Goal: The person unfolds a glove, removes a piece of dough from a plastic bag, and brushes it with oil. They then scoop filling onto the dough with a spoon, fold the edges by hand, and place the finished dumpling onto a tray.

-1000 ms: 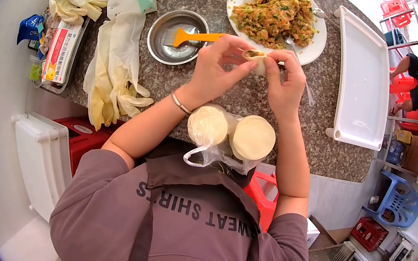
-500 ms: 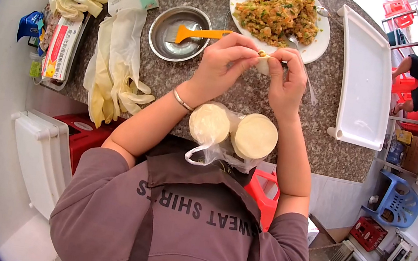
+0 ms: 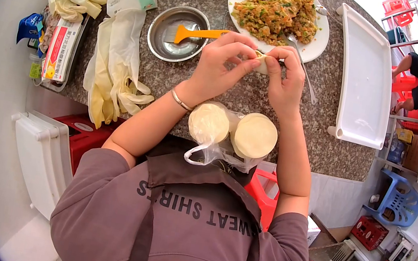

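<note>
My left hand point(image 3: 218, 69) and right hand point(image 3: 285, 82) grip the dumpling point(image 3: 261, 63); soft, tearable dough, I reckon, best pinched lightly at its rim.

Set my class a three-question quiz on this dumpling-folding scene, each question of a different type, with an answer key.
1. True or false: the orange brush rests with its bristles in the metal bowl.
2. Multiple choice: what do the left hand and right hand pinch between them? A) a rubber glove B) a dumpling C) a spoon
3. Short answer: where do the round wrappers sit?

Key
1. True.
2. B.
3. In a clear plastic bag at the near edge of the counter, just below the wrists.
</note>
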A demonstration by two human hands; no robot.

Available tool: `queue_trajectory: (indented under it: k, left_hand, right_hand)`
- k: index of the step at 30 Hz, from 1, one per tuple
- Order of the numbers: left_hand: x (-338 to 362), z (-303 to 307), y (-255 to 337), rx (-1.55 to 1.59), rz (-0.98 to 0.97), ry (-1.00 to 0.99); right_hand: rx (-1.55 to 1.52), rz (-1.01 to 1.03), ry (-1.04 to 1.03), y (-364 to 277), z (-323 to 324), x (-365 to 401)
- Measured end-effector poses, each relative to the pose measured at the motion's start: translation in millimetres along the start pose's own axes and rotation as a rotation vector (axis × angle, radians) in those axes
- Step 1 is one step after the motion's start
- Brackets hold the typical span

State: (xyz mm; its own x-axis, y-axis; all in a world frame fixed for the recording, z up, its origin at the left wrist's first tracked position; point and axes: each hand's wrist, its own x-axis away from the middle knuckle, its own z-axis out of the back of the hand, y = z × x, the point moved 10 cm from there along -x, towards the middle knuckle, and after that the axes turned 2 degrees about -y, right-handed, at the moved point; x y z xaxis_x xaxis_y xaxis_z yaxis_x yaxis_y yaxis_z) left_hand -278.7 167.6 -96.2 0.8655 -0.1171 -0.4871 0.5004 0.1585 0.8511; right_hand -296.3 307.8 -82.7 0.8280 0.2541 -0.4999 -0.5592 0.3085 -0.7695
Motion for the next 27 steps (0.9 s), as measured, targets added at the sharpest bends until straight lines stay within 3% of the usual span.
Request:
queue_trajectory:
  k: [5, 14, 24, 27]
  left_hand:
    - [3, -4, -31, 0.312, 0.215, 0.005]
    - [2, -1, -20, 0.192, 0.095, 0.009]
    - [3, 5, -20, 0.128, 0.22, 0.08]
    - [3, 3, -14, 0.071, 0.104, 0.042]
  right_hand:
    - [-0.065, -0.085, -0.033, 12, 3, -2]
    - [-0.009, -0.09, -0.122, 9, 3, -6]
    - [0.185, 0.09, -0.053, -9, 3, -3]
    - [0.193, 0.061, -0.018, -7, 2, -1]
